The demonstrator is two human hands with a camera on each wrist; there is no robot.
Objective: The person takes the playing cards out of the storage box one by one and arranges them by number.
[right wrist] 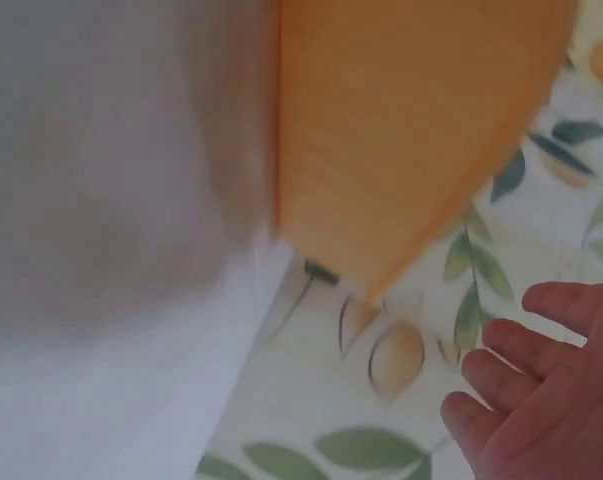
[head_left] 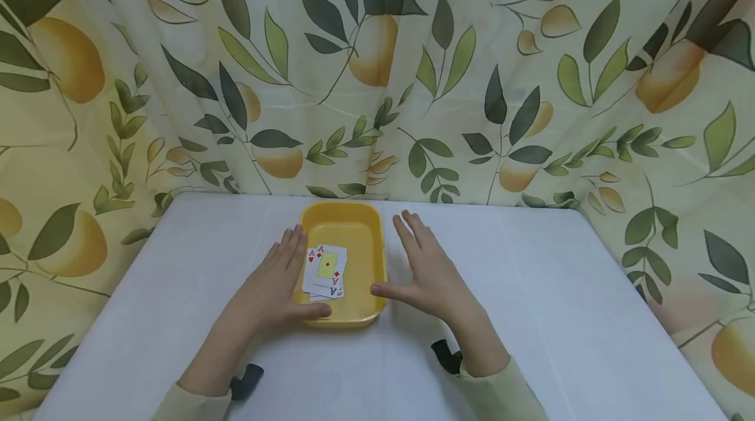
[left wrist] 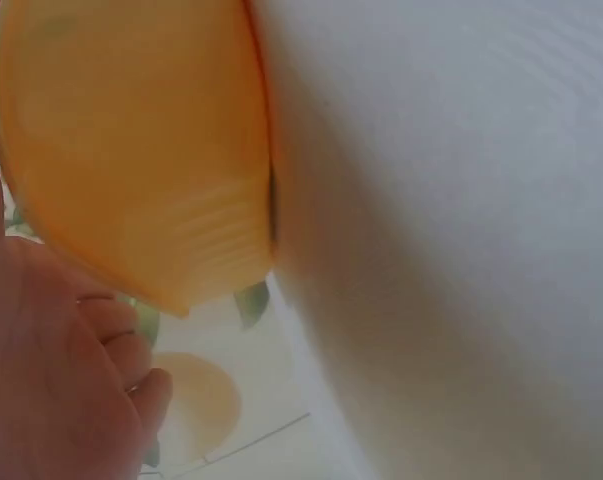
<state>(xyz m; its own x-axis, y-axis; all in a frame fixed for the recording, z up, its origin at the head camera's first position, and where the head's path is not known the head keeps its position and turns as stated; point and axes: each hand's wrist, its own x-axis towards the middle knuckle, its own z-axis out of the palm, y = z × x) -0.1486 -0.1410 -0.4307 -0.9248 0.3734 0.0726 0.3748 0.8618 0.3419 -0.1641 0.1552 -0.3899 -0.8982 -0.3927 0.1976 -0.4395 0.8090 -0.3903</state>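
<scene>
A yellow rectangular tray sits on the table with a small overlapping pile of playing cards in its left part. The ace of diamonds lies on top, an ace of hearts peeks out at its left, and cards under them are mostly hidden. My left hand is at the tray's left side, fingers straight, thumb stretched over the near left corner. On the other side my right hand is spread, its thumb tip at the right rim and its fingers apart from the tray. Both wrist views show the tray's outer wall beside straight or relaxed fingers.
A white-covered table spreads around the tray, and its far edge runs just behind it. Beyond that edge hangs a curtain printed with fruit and leaves. Dark straps show at both wrists.
</scene>
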